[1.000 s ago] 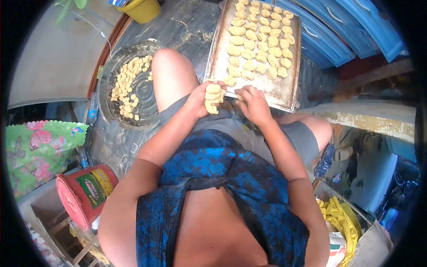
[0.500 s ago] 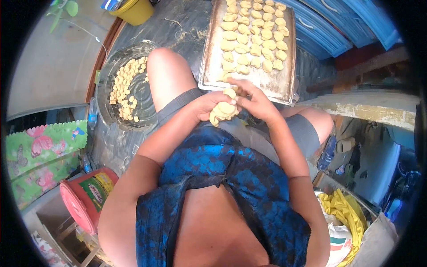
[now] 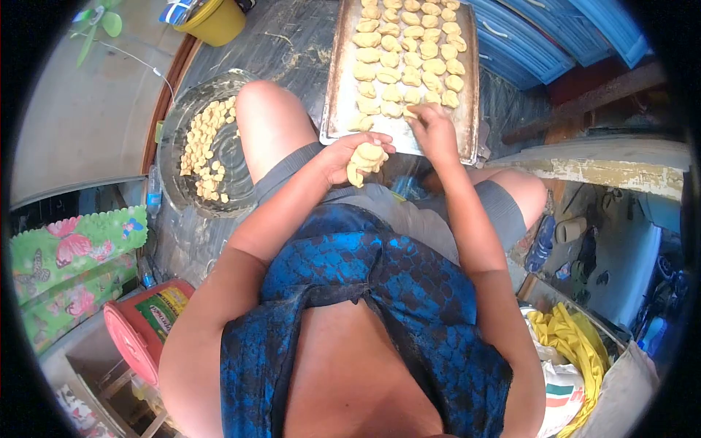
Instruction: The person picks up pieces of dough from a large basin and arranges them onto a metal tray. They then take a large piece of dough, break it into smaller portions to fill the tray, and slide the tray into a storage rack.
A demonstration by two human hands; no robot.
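Observation:
A lump of yellow dough (image 3: 366, 159) is held in my left hand (image 3: 338, 158), fingers curled around it above my lap. My right hand (image 3: 436, 133) reaches over the near part of the metal baking tray (image 3: 438, 139), its thumb and fingers pinched on a small dough piece (image 3: 410, 113) at the end of the nearest row. Several rows of shaped dough pieces (image 3: 411, 60) lie on the tray. To the left, a round dark basin (image 3: 237, 182) holds many small lumps of dough (image 3: 198, 146).
A yellow bucket (image 3: 215, 23) stands at the far left and a red lidded bucket (image 3: 146, 321) at the near left. Blue drawers (image 3: 526, 36) border the tray's right side. Sandals (image 3: 542, 244) lie at the right, above a yellow cloth (image 3: 569, 339).
My right hand has moved from beside the dough lump forward onto the tray with a small piece. My left hand still holds the lump in nearly the same place.

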